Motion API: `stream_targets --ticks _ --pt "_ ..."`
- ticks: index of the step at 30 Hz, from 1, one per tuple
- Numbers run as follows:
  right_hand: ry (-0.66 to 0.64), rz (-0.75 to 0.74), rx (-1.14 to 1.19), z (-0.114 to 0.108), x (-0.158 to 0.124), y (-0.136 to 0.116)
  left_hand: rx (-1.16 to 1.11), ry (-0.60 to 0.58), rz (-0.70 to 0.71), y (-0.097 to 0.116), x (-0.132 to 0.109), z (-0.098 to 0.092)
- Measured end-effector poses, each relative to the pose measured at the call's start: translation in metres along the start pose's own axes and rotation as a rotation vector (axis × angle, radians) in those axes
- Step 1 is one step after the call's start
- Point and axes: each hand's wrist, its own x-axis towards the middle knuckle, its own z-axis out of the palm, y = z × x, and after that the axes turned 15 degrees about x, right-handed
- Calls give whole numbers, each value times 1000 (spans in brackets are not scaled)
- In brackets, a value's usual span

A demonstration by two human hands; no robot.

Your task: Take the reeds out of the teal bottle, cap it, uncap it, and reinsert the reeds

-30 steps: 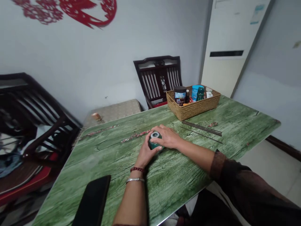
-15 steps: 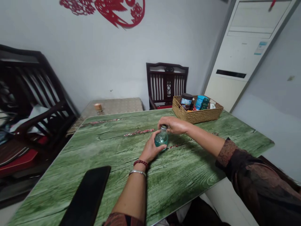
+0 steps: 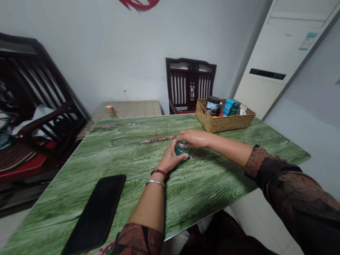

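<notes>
A small round bottle of see-through blue-green glass [image 3: 181, 151] with a silver-coloured top stands on the green table. My left hand [image 3: 170, 155] is wrapped round its body from the left, thumb across the near side. Above it, my right hand [image 3: 193, 138] comes in from the right and closes its fingers over the silver top [image 3: 182, 143]. Those fingers hide most of the top, so I cannot tell whether it is a cap or a bare neck.
A woven basket [image 3: 231, 124] with a dark-lidded jar [image 3: 213, 106], a blue container [image 3: 227, 107] and other items stands at the back right. A black phone [image 3: 97, 212] lies front left on the wood-patterned table [image 3: 127, 156]. Dark wooden chairs [image 3: 191, 85] stand behind and left.
The view has tipped down slightly. My right hand has closed further over the bottle's top, which showed more plainly before. My left hand keeps its hold on the body.
</notes>
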Motion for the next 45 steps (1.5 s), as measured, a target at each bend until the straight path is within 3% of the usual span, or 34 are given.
stream_targets --ticks 6,13,19,22,27,32,34,38,40,43,45 --pt "77 213 -230 4 5 -16 26 -1 -34 2 1 0" --pt "12 214 -238 1 3 -23 41 -4 -31 2 1 0" --pt "126 348 -262 11 8 -26 10 -4 -37 4 1 -1" --pt "131 300 -219 4 4 -23 3 0 -38 5 1 -2" --pt "-11 66 -130 -7 -4 -13 25 17 -43 7 1 -3" --pt "57 296 -209 -6 -3 -17 11 13 -28 4 1 -3" --pt "70 275 -195 -9 -5 -18 9 8 -31 3 0 -2" --pt "-32 67 -153 -11 -5 -17 11 6 -32 4 0 -3" --pt "-44 119 -185 -8 -3 -18 2 9 -34 6 0 -4" --pt "8 309 -227 -6 -2 -21 -4 10 -42 6 0 -4" --pt "42 313 -205 -8 -4 -20 8 12 -38 5 0 -4"
